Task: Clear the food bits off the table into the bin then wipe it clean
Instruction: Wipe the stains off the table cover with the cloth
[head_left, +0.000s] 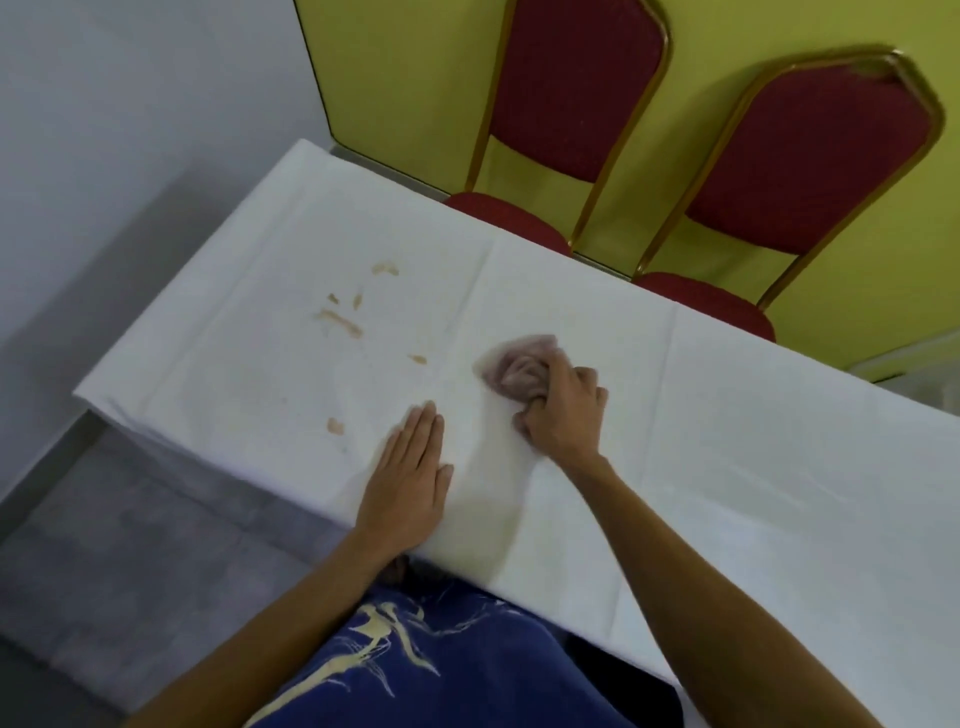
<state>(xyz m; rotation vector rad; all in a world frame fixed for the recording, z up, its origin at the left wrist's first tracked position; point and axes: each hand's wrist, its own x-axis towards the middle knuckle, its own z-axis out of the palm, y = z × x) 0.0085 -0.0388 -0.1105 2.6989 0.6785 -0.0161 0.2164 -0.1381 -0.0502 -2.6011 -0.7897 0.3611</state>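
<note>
A: Cloth in play, a crumpled pinkish-brown rag (519, 366) pressed onto the long table under a white tablecloth (727, 441). The right hand (563, 413) is bunched tight around its near end, knuckles up.

B: And the left hand (410, 483)?

A: Flat on the tablecloth near the front edge, fingers straight and together, gripping nothing. It sits just to the left of the rag hand, the two apart.

B: Food bits?

A: Several tan scraps and smears (340, 322) scattered further left, toward the table's end, well clear of the rag. One small piece (335, 426) lies near the left fingertips. They're soft and blurred; what food it is, I can't say.

B: The bin?

A: Nowhere in frame. The rag's edge is motion-blurred too, and part of it is buried under the fingers.

B: Beyond the table?

A: Two red padded chairs with gold metal frames (571, 104), seats tucked partly behind the far edge, against a yellow-green wall (405, 78).
</note>
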